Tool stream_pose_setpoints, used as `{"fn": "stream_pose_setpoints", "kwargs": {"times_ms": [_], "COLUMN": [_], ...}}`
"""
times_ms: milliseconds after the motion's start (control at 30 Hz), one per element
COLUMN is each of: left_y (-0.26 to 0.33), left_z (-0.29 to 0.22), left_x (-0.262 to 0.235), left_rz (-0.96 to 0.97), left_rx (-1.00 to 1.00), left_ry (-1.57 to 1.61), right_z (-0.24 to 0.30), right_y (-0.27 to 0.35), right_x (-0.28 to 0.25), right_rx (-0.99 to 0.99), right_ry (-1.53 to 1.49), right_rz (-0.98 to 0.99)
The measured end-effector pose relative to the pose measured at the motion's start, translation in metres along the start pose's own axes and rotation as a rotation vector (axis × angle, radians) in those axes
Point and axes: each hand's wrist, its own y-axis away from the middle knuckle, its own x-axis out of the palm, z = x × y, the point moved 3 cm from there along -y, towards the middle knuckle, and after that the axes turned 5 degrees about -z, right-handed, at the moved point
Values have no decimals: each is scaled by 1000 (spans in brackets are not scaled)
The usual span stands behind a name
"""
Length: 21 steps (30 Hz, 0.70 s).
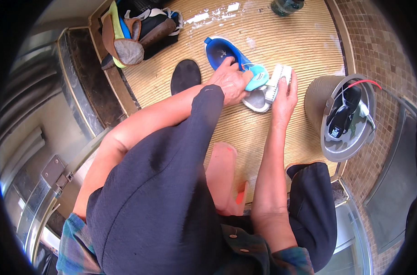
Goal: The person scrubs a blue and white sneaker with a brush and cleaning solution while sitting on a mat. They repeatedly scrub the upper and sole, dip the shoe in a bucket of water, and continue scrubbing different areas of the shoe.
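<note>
A blue sneaker [223, 51] with a turquoise heel and white sole lies on the wet ribbed floor [281, 41]. My left hand [230, 81] grips it at the heel end, fingers wrapped over the rim. Just right of it, my right hand [285, 94] holds a white scrubbing brush [278, 79] against the shoe's sole. Both forearms reach out over my dark-trousered knees.
A dark insole [185, 75] lies left of the shoe. Several other shoes [139, 30] are piled at the back left by a dark step. A grey bucket [329, 98] at the right holds a black shoe. My foot in a pink sandal [224, 176] rests below.
</note>
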Motion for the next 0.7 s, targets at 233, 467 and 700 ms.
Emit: {"fn": "stream_pose_setpoints", "kwargs": {"times_ms": [233, 467, 700], "left_y": [-8, -21, -6], "left_z": [4, 16, 12], "left_x": [-27, -20, -20], "left_rz": [395, 423, 246], "left_rx": [-525, -802, -342], "left_ry": [541, 602, 508], "right_z": [49, 56, 30], "right_y": [31, 37, 19], "right_x": [18, 13, -2], "right_rx": [-234, -318, -165], "right_ry": [181, 178, 31], "right_rz": [189, 203, 50]}}
